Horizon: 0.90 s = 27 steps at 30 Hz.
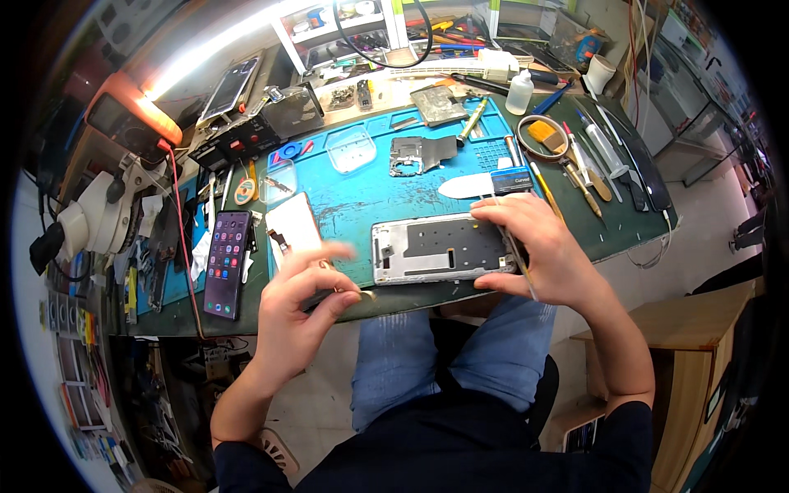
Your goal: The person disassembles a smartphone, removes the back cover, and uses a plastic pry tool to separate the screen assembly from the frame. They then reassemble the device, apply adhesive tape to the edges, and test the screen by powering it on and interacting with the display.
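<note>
A phone frame (444, 246), silver with a black patterned inner face and its inside bared, lies at the near edge of the mat. My right hand (538, 251) grips its right end, fingers on the far edge and thumb on the near edge. A thin metal tool (519, 255), like tweezers, lies along that hand's palm side. Left of the frame, my left hand (304, 292) pinches a small gold-coloured strip (367, 296) between thumb and forefinger; its other fingers are blurred. Behind this hand lies a white flat panel (293, 223).
A lit phone (228, 264) lies at the left. On the blue mat (345, 197) are a phone circuit board (419, 156), a clear tray (351, 149) and a white blade-shaped pry tool (466, 186). Syringes, brushes and a tape roll (542, 135) crowd the right. An orange multimeter (131, 119) stands far left.
</note>
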Available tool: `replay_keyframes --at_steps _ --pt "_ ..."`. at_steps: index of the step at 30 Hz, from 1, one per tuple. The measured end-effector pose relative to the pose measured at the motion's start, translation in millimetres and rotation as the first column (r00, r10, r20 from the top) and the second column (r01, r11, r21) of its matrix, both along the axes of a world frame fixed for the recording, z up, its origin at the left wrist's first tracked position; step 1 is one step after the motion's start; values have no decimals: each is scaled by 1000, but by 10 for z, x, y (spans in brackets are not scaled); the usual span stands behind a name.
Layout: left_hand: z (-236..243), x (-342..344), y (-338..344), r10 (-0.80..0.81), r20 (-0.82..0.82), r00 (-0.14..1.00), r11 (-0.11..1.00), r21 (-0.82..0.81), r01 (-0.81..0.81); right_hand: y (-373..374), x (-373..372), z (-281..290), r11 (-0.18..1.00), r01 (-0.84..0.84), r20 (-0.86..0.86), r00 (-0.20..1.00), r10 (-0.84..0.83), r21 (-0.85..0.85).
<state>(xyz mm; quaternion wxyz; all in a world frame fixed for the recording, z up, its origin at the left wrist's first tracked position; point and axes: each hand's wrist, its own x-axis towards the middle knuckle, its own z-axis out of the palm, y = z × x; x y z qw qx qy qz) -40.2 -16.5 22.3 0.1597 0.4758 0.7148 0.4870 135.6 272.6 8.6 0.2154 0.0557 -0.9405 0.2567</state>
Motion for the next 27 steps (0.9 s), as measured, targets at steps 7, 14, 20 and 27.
replay_keyframes --at_steps 7,14,20,27 --pt "-26 429 -290 -123 796 592 991 74 108 -109 -62 -63 984 39 36 998 -46 172" --pt "-635 692 -339 -71 960 271 997 56 62 -306 55 118 973 92 -154 986 -59 213" --pt "-923 1148 134 -134 988 -78 987 126 -103 -1116 455 -174 988 -99 -158 980 117 118" --pt "-1124 1504 246 -109 923 -368 994 103 -35 -1204 751 -737 987 146 -152 979 -134 73"
